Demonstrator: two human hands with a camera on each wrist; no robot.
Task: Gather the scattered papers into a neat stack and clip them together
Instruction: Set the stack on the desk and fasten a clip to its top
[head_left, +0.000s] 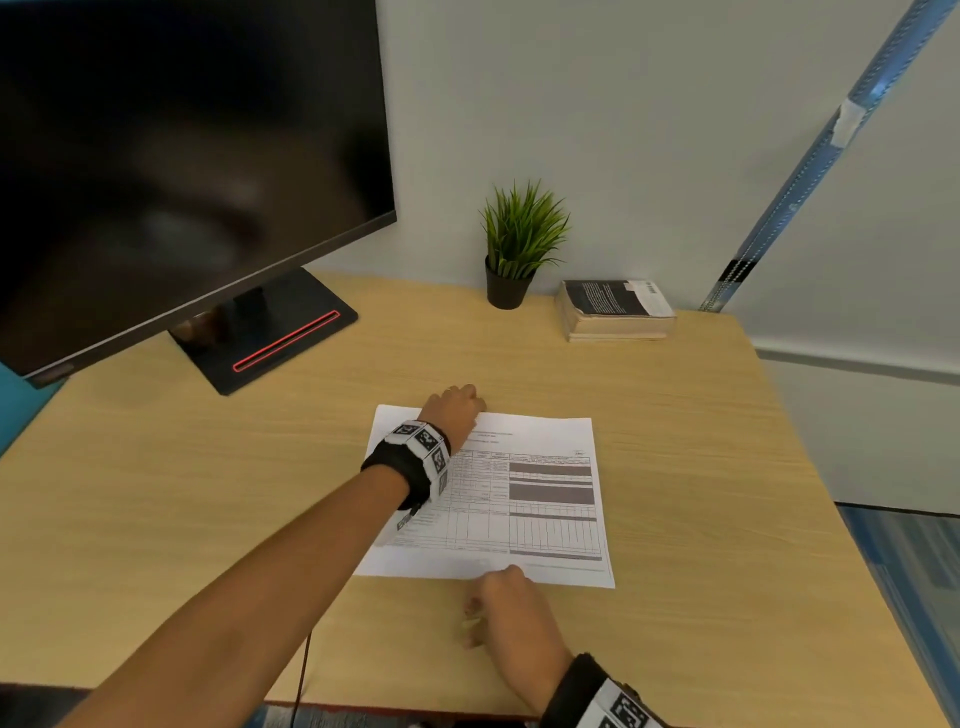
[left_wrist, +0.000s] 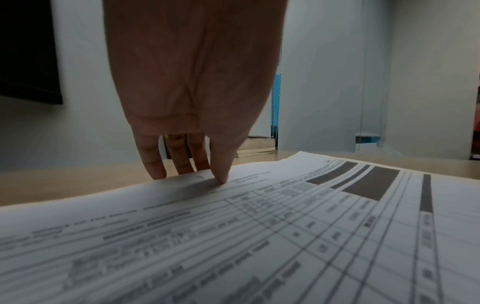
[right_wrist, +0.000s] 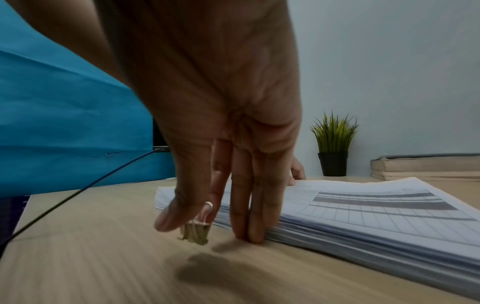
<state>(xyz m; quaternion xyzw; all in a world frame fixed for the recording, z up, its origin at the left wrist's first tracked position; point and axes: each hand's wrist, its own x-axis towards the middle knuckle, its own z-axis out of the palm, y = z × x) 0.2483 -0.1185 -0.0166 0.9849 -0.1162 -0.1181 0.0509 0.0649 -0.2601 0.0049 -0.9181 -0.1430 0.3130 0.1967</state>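
A stack of printed papers (head_left: 545, 525) lies squared in the middle of the wooden desk (head_left: 156, 493). My left hand (head_left: 467, 402) is at its far edge. The left wrist view shows that hand (left_wrist: 197, 176) with its straight fingers against the edge of the papers (left_wrist: 259, 236) and the thumb resting on the top sheet. My right hand (head_left: 493, 582) is at the near edge. In the right wrist view this hand (right_wrist: 207, 226) pinches a gold binder clip (right_wrist: 196, 233) between thumb and index finger. Its other fingers (right_wrist: 246, 216) press straight against the side of the stack (right_wrist: 363, 216).
A dark monitor (head_left: 182, 156) on a black base (head_left: 275, 332) stands at the back left. At the back wall are a small potted plant (head_left: 519, 249) and stacked books (head_left: 613, 312). A thin black cable (head_left: 304, 670) hangs over the desk's near edge.
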